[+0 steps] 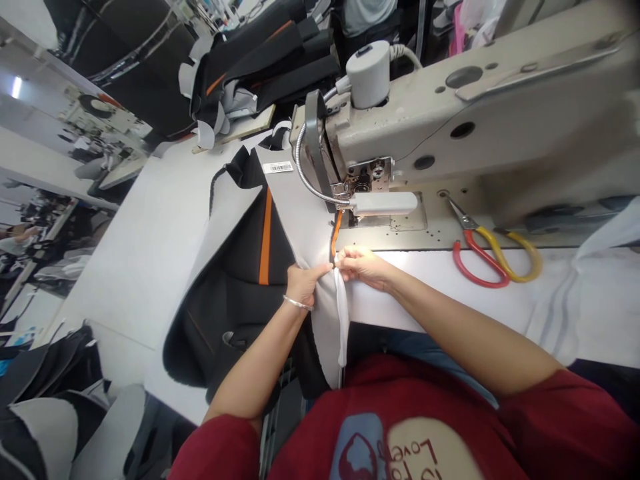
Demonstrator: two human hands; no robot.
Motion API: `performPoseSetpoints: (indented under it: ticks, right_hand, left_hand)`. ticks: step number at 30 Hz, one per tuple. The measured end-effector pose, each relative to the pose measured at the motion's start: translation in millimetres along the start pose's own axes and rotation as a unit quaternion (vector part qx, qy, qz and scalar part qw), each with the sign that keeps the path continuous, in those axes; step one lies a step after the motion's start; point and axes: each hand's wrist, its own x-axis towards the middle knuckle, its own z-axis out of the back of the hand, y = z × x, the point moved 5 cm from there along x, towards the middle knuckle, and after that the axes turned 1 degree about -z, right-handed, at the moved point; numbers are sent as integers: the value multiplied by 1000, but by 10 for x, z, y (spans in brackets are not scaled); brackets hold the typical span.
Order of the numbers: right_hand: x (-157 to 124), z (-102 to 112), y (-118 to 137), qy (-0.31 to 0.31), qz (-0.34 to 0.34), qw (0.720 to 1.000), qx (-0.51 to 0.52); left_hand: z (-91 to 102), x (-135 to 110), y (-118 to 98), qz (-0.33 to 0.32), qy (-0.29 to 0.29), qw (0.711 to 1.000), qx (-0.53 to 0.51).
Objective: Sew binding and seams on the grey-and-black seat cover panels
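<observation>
A black cover piece with grey backing and an orange stripe point(265, 243) lies on the white sewing table point(150, 247), its edge leading under the needle of the beige sewing machine point(450, 127). My left hand point(305, 280), a bracelet on its wrist, pinches the grey fabric edge just in front of the presser foot. Touching it from the right, my right hand point(363, 265) pinches the same edge together with a white strip point(342, 313) that hangs down toward my lap. Orange piping point(335, 237) runs from my fingers to the needle.
Red-and-yellow scissors point(493, 253) lie on the machine bed to the right. A small lamp on a gooseneck point(383, 203) shines on the needle area. More black and grey cut pieces point(260, 60) are stacked at the table's far end, others at lower left point(45, 400). White cloth point(590, 293) lies at right.
</observation>
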Motion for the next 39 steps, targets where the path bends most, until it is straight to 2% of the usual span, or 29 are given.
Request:
performPoseSetpoints:
  ticks: [10, 20, 30, 35, 39]
  right_hand:
    - [17, -6, -21, -7, -7, 1000, 14]
    - [25, 1, -49, -16, -22, 999, 24]
    - [74, 24, -87, -58, -40, 997, 25]
    - [58, 31, -83, -89, -33, 995, 0]
    - [67, 45, -103, -89, -20, 996, 20]
  left_hand:
    - [11, 31, 77, 15, -6, 1000, -20]
    - [7, 4, 65, 21, -13, 999, -20]
    - [18, -46, 16, -4, -17, 1000, -24]
    - [-4, -83, -36, -30, 11, 999, -16]
    - [-20, -143, -159, -77, 39, 996, 34]
